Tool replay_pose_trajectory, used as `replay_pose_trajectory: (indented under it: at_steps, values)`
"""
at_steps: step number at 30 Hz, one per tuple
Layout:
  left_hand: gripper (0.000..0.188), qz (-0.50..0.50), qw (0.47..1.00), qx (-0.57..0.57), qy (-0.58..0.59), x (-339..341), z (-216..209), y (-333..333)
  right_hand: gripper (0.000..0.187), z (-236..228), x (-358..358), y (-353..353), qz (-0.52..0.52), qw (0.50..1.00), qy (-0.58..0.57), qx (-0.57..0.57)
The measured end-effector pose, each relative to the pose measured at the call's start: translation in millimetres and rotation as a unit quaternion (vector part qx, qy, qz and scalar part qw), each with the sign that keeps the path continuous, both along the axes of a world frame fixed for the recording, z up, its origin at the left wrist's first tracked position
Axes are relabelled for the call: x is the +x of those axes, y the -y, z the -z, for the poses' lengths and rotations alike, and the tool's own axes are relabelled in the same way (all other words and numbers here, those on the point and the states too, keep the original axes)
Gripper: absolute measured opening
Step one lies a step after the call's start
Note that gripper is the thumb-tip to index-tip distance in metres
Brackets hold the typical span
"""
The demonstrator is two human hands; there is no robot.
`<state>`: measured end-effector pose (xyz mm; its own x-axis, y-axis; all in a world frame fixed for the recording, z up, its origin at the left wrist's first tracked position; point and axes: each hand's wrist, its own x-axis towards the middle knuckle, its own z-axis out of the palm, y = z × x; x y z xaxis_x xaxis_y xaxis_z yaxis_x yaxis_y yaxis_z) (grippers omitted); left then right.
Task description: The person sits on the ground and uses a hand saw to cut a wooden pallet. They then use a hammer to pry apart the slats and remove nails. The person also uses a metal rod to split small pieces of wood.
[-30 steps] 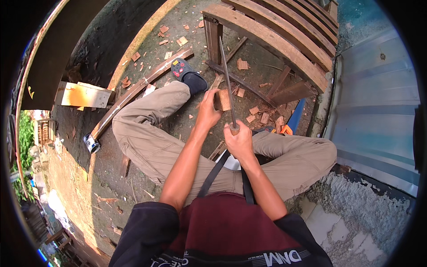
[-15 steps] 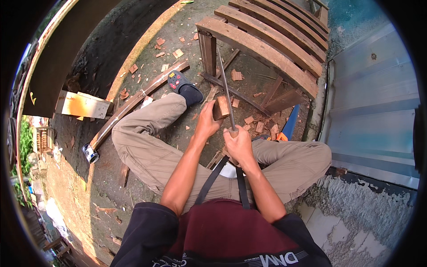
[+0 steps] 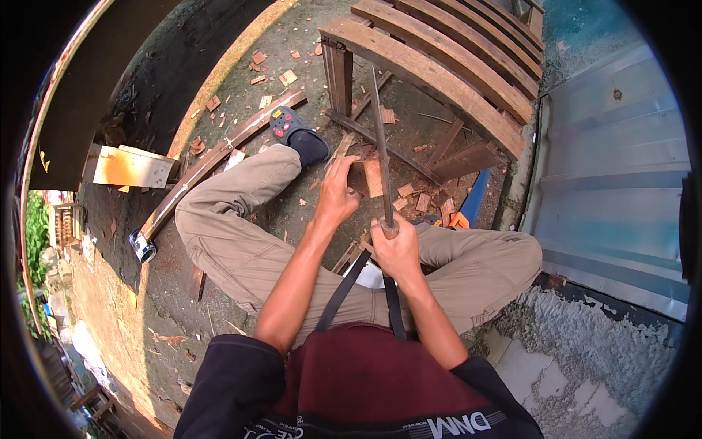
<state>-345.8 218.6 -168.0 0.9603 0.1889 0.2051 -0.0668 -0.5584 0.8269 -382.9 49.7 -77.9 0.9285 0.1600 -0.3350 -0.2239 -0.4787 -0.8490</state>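
Bare dirt ground (image 3: pixel 241 88) strewn with wood chips (image 3: pixel 420 197) is seen beneath a seated person. Compared with a second ago, the long blade (image 3: pixel 380 139) is raised a little more upright, and the view has shifted slightly downward. The right hand (image 3: pixel 395 249) is clenched round the blade's handle; the left hand (image 3: pixel 336 194) grasps a small wood block (image 3: pixel 369 178) set on the ground — just beside the blade. A slatted wooden bench (image 3: pixel 431 73) stands behind. The block's lower edge is hidden by fingers.
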Motion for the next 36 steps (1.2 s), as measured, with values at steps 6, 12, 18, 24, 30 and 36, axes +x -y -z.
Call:
replay_pose_trajectory:
  at_steps: [6, 12, 18, 24, 30, 36]
  values:
    - [0.071, -0.007, 1.0, 0.001, -0.005, 7.0, 17.6, 1.9, 0.028, 7.4, 14.4, 4.0, -0.016, 1.0, -0.004, -0.002]
    - [0.071, -0.009, 1.0, -0.001, -0.015, -3.8, 21.8, 8.5, 0.029, 10.6, -2.0, 0.4, 0.001, 1.0, 0.028, 0.003]
    - [0.072, -0.02, 1.0, 0.021, -0.006, 9.5, 9.5, 6.8, 0.027, 9.1, 16.6, 4.2, 0.001, 0.999, 0.036, -0.002]
    - [0.068, -0.022, 1.0, -0.002, -0.022, 3.5, 34.4, 4.3, 0.03, 33.6, -5.5, 9.3, -0.002, 0.999, 0.019, -0.027]
    - [0.069, 0.002, 1.0, 0.021, 0.009, 5.3, -4.3, 9.0, 0.026, -11.0, 6.8, 10.2, 0.011, 1.0, 0.01, 0.01]
    - [0.073, 0.011, 0.997, 0.037, -0.067, 0.6, 27.6, 11.6, 0.03, 29.0, 3.0, 1.8, 0.028, 0.999, 0.031, -0.013]
